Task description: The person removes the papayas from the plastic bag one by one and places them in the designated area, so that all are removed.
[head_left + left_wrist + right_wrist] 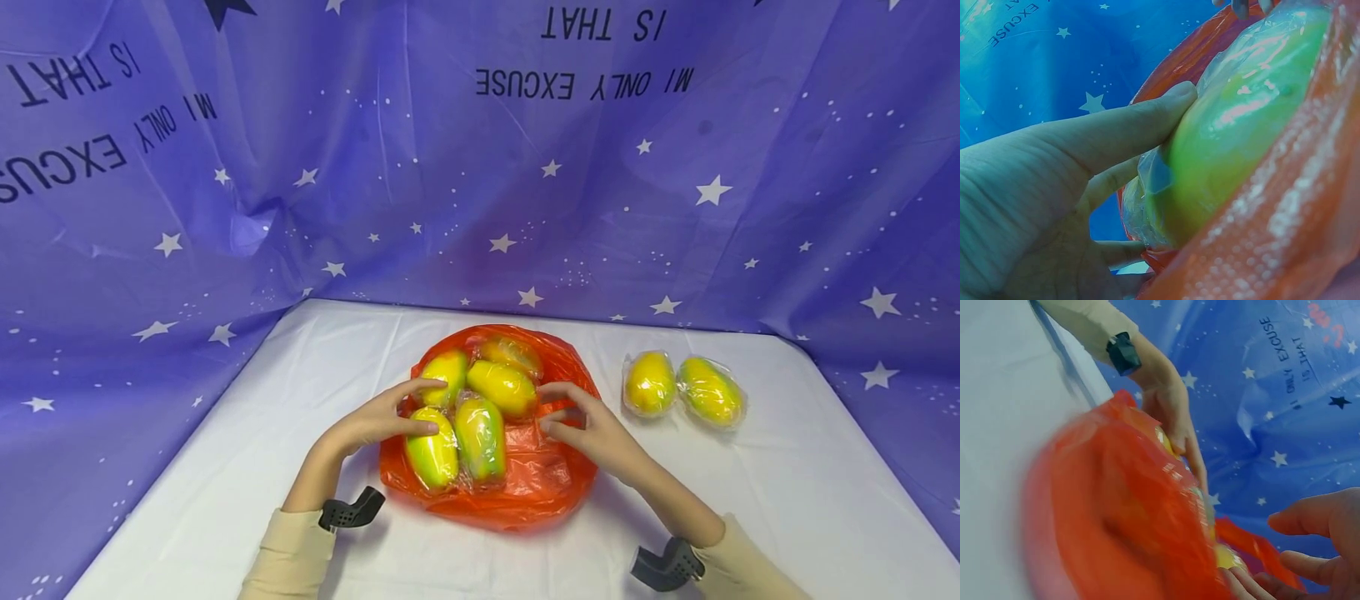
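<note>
A red plastic bag (536, 500) lies spread on the table with several yellow-green mangoes in clear wrap on it. My left hand (375, 417) reaches over its left side, fingers spread and fairly straight. Its thumb touches the lower-left mango (431, 450), and a finger lies by the upper-left mango (444, 367). In the left wrist view, the thumb rests against a wrapped mango (1241, 119). At the bag's right side, my right hand (600, 429) has loosely bent fingers with nothing between them. Its fingertips are close to the middle mango (501, 388).
Two more wrapped mangoes, one on the left (650, 383) and one on the right (711, 392), lie on the white tablecloth (780, 500) right of the bag. A purple star-patterned curtain (450, 167) hangs behind and at both sides.
</note>
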